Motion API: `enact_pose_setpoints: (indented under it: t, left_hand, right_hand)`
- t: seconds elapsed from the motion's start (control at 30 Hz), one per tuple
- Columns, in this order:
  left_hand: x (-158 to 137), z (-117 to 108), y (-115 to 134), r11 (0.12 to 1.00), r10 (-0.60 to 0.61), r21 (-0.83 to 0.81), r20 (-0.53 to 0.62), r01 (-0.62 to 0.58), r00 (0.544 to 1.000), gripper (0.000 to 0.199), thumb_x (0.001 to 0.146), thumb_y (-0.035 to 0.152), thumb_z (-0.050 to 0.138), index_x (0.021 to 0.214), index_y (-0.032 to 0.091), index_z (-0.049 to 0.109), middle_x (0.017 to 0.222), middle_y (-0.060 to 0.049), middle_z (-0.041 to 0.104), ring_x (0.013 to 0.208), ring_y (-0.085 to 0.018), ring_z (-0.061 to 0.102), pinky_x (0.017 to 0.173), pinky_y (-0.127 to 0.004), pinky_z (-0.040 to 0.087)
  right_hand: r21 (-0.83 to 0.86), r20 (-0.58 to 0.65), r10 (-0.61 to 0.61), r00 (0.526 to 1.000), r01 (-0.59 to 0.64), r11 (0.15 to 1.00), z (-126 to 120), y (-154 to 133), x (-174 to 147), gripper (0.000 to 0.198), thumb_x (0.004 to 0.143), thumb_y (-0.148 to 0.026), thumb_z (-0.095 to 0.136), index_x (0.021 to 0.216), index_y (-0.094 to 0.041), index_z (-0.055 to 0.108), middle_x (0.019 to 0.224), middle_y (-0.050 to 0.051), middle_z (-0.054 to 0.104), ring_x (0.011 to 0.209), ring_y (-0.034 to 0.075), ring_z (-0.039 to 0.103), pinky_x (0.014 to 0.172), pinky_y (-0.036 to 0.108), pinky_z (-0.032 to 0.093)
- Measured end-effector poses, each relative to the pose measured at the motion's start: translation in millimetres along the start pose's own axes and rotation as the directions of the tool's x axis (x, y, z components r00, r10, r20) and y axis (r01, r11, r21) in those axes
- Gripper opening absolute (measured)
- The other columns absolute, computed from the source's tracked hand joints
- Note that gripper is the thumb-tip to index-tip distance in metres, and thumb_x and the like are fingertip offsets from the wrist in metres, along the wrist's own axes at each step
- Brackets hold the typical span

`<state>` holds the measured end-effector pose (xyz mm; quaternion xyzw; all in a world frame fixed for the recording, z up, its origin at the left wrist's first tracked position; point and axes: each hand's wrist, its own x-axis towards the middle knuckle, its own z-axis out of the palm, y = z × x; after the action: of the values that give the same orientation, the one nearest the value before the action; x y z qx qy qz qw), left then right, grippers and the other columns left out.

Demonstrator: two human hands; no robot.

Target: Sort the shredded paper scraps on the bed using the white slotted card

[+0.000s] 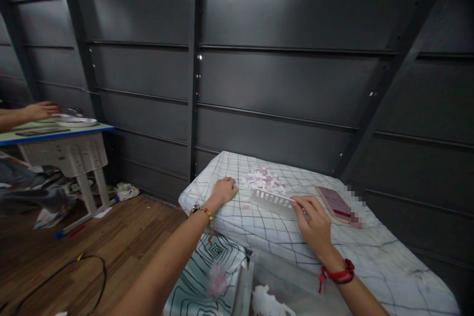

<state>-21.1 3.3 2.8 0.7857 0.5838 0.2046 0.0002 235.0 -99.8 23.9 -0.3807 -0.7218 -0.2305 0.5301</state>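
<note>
My right hand (313,219) pinches the near-right end of a white slotted plastic basket (273,201), which rests tilted on a checked cloth. Just beyond the basket lies a loose pile of small white and pink paper-like pieces (263,178). Palm down on the cloth, my left hand (224,191) lies to the left of the pile, fingers stretched out and apparently holding nothing. A few stray pieces sit between my left hand and the basket. What the basket holds, if anything, is hidden behind its wall.
A flat pinkish phone-like object (335,204) lies right of my right hand. Below the cloth's edge stands a translucent bin (296,274) with white material inside, beside a clear bag of pink bits (217,279). At left, another person's hand (42,109) is over a desk (105,129). A cable (104,276) crosses the floor.
</note>
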Motion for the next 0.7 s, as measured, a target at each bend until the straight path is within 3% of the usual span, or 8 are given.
enact_pose_setpoints:
  t: [0.2, 0.43, 0.6, 0.7]
  left_hand:
    - [3.4, 4.8, -11.4, 0.988, -0.034, -0.152, 0.012, 0.035, 0.999, 0.034, 0.083, 0.029, 0.048, 0.110, 0.014, 0.061, 0.113, -0.009, 0.065, 0.103, -0.022, 0.059, 0.091, -0.029, 0.043]
    - [7.9, 2.2, -23.1, 0.953, -0.002, -0.303, 0.026, 0.009, 1.000, 0.039, 0.088, 0.027, 0.042, 0.122, 0.011, 0.054, 0.126, -0.009, 0.058, 0.112, -0.016, 0.055, 0.095, -0.021, 0.041]
    - [-5.2, -7.4, -36.2, 0.951, 0.234, -0.237, 0.140, -0.197, 0.962, 0.036, 0.086, 0.029, 0.046, 0.116, 0.014, 0.058, 0.123, -0.008, 0.059, 0.112, -0.019, 0.054, 0.098, -0.026, 0.038]
    - [-22.8, -15.1, -46.3, 0.951, 0.305, -0.114, 0.177, -0.289, 0.936, 0.040, 0.090, 0.036, 0.042, 0.123, 0.016, 0.054, 0.135, -0.009, 0.050, 0.126, -0.020, 0.042, 0.106, -0.030, 0.027]
  right_hand:
    - [-0.042, -0.063, -0.004, 0.998, 0.002, 0.999, -1.6, -7.9, -0.9, 0.014, 0.087, -0.024, 0.049, 0.090, -0.022, 0.063, 0.077, 0.002, 0.059, 0.072, 0.015, 0.058, 0.066, 0.028, 0.047]
    - [-0.013, -0.020, 0.008, 1.000, -0.008, 1.000, 1.4, -20.9, -1.3, 0.016, 0.089, -0.025, 0.047, 0.089, -0.022, 0.062, 0.077, 0.002, 0.060, 0.072, 0.014, 0.058, 0.065, 0.027, 0.047]
    - [0.018, -0.028, 0.006, 1.000, -0.005, 1.000, 1.3, -31.1, 2.6, 0.016, 0.088, -0.026, 0.047, 0.089, -0.023, 0.063, 0.076, 0.002, 0.060, 0.070, 0.015, 0.059, 0.063, 0.028, 0.048]
    - [0.005, -0.054, -0.006, 0.999, 0.006, 1.000, 2.1, -31.3, 4.5, 0.015, 0.088, -0.024, 0.048, 0.089, -0.023, 0.063, 0.075, 0.002, 0.060, 0.070, 0.015, 0.059, 0.064, 0.027, 0.049]
